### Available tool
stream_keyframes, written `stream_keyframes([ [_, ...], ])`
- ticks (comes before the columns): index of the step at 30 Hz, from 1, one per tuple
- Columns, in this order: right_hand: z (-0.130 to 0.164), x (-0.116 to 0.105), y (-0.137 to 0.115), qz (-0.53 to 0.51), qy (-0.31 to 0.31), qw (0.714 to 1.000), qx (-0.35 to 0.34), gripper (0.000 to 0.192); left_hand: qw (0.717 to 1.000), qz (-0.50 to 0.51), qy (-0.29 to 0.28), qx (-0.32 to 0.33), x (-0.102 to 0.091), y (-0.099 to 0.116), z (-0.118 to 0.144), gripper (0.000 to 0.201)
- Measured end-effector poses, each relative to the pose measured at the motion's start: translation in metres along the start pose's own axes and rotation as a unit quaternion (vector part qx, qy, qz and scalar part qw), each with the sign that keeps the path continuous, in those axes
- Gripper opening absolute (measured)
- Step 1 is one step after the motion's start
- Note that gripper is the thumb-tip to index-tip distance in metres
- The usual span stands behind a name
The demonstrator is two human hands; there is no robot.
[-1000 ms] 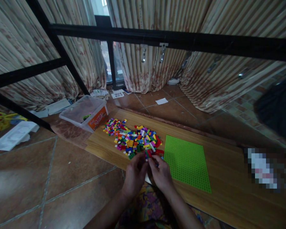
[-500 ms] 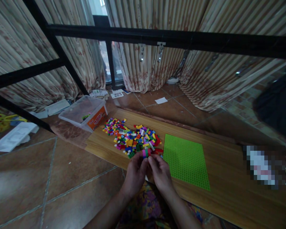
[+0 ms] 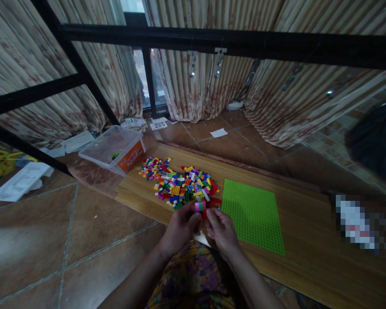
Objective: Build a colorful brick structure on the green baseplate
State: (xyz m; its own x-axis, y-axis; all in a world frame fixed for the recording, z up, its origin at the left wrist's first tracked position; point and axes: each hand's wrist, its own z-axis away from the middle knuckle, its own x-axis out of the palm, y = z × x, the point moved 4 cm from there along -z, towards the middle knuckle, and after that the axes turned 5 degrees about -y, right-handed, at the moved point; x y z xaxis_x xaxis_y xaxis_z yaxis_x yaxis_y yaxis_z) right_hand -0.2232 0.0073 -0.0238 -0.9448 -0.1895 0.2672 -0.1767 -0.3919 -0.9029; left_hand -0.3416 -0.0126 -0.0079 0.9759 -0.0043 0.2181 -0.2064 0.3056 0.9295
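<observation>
Between my two hands is a small stack of toy building bricks (image 3: 200, 207) in pink, green and red. My left hand (image 3: 183, 225) grips its left end with thumb and fingers. On the other side, my right hand (image 3: 221, 227) has its fingertips closed at the red end. Just beyond lies a loose heap of many-coloured building bricks (image 3: 185, 184) on the wooden board (image 3: 296, 240). A green studded baseplate (image 3: 252, 214) lies flat on the board, to the right of my right hand.
A clear plastic box (image 3: 112, 148) with an orange label stands at the board's far left end. A black metal frame (image 3: 193, 36) crosses above, before striped curtains (image 3: 186, 86). White foam packaging (image 3: 21, 182) lies on the tiled floor at left. A blurred-out item (image 3: 355, 223) rests at right.
My hands have drawn slightly apart, the right one shifting right, and more of the brick stack shows between them. The whole view has shifted a little.
</observation>
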Motion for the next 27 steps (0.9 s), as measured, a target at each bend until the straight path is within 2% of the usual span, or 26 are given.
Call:
stream_keyframes([
  [3,-0.005,0.001,0.001,0.004,0.004,1.0,0.012,0.046,1.0,0.011,0.005,0.003,0.0,-0.002,-0.004,0.034],
  [10,-0.016,-0.003,0.004,0.172,0.044,0.982,-0.065,0.037,1.0,-0.006,0.023,0.005,-0.006,-0.008,-0.017,0.025],
  [13,-0.017,-0.005,0.006,0.206,0.045,0.974,-0.087,0.035,1.0,-0.012,0.025,0.008,-0.007,-0.01,-0.017,0.022],
  [18,-0.019,-0.003,0.016,0.165,0.033,0.985,-0.048,0.038,0.988,0.135,0.05,-0.062,-0.006,-0.018,-0.014,0.021],
  [21,-0.016,-0.003,0.018,0.168,0.023,0.985,-0.043,0.038,0.981,0.171,0.055,-0.078,-0.005,-0.019,-0.013,0.025],
  [24,-0.011,-0.003,0.017,0.183,0.004,0.982,-0.046,0.035,0.988,0.124,0.065,-0.061,-0.005,-0.018,-0.013,0.038],
  [27,-0.007,-0.003,0.018,0.196,-0.003,0.98,-0.048,0.033,0.994,0.047,0.097,-0.009,-0.005,-0.015,-0.014,0.037],
])
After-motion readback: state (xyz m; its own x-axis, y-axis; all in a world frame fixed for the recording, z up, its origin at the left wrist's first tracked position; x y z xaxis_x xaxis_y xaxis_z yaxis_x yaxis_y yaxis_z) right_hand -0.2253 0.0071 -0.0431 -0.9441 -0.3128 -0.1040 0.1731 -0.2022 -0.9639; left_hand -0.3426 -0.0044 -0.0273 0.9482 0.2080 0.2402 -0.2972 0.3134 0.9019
